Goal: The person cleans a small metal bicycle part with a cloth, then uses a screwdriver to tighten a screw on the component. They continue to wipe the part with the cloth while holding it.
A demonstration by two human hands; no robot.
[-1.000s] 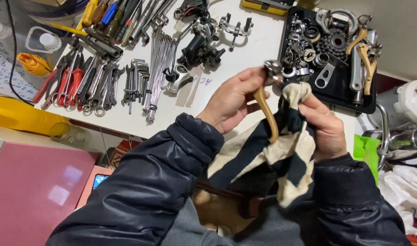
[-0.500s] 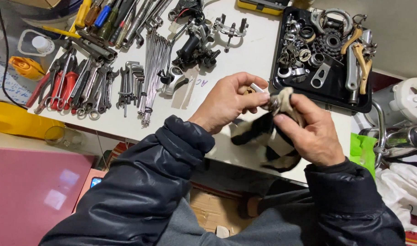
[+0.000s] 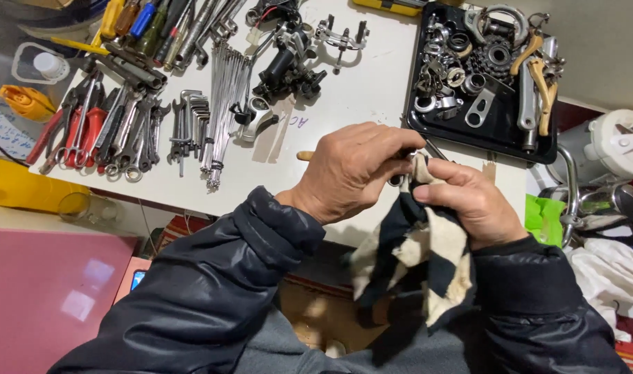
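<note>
My left hand (image 3: 354, 170) is closed around a small tool with a tan wooden handle (image 3: 304, 156) that pokes out to the left; its metal end is hidden between my fingers. My right hand (image 3: 468, 201) pinches a dark blue and cream rag (image 3: 417, 260) against that metal end. The rag hangs down below both hands, over the table's front edge. Both arms wear a dark puffy jacket.
A white table (image 3: 361, 90) holds rows of wrenches, pliers and hex keys (image 3: 133, 125), a bundle of spokes (image 3: 223, 104), black bicycle parts (image 3: 285, 66) and a black tray (image 3: 538, 149) of small metal parts. A yellow object (image 3: 12, 183) lies at left, white cloth (image 3: 614, 270) at right.
The hands have dropped lower and closer together. The curved wooden handle that stood up between them now lies nearly hidden in my left hand, and the rag is bunched at the tool's tip.
</note>
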